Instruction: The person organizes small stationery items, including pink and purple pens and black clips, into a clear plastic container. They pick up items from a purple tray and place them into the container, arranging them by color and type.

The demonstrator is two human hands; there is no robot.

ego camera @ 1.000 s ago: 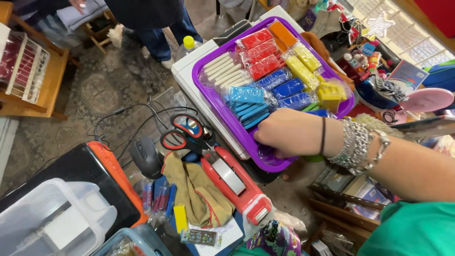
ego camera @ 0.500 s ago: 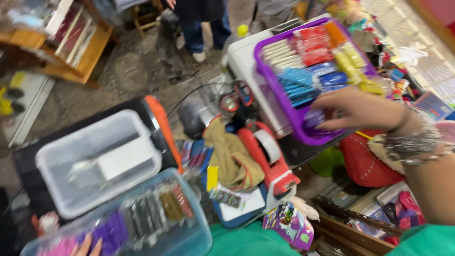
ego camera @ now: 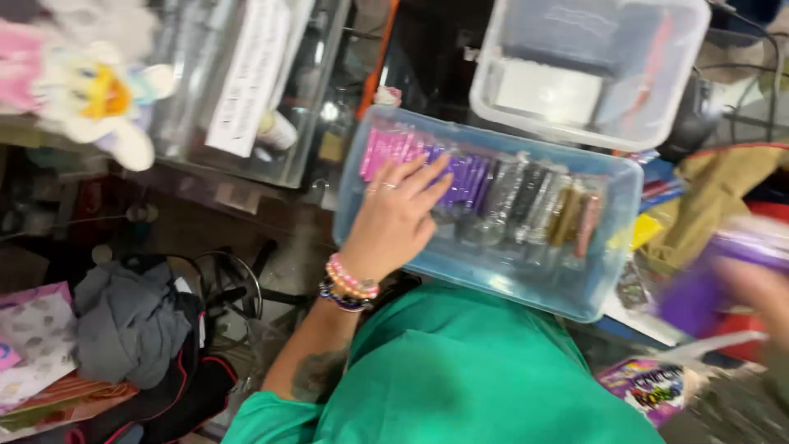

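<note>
Step in hand: sorting through the row of small packets (ego camera: 485, 193) stored upright in the clear blue-tinted bin (ego camera: 612, 247); judged from the hand position, this is the selection stage.
Left hand: the left hand (ego camera: 394, 218) lies inside the bin at its left end, fingers spread apart and laid flat on the pink and purple packets; it is clamped on nothing. Beaded bracelets sit at the wrist.
Right hand: the right hand (ego camera: 760, 284) is at the right edge of the view, heavily blurred; it appears to carry something purple (ego camera: 699, 296), but whether the fingers are closed on it cannot be told.
Packet location: the packets run from the left wall of the bin to near its right wall, ordered pink, purple, clear, black, then gold and brown.
Bin location: the bin rests just above the person's green garment (ego camera: 460, 370), with a clear lidded container (ego camera: 588, 70) touching or just beyond its far edge.
Next move, requirement: as a judgement, the spread fingers must close into a pinch on a single packet edge and part it from its tight neighbours without dragging the row.
Surroundings: a plush toy (ego camera: 99, 90) lies well apart at the far left.
</note>
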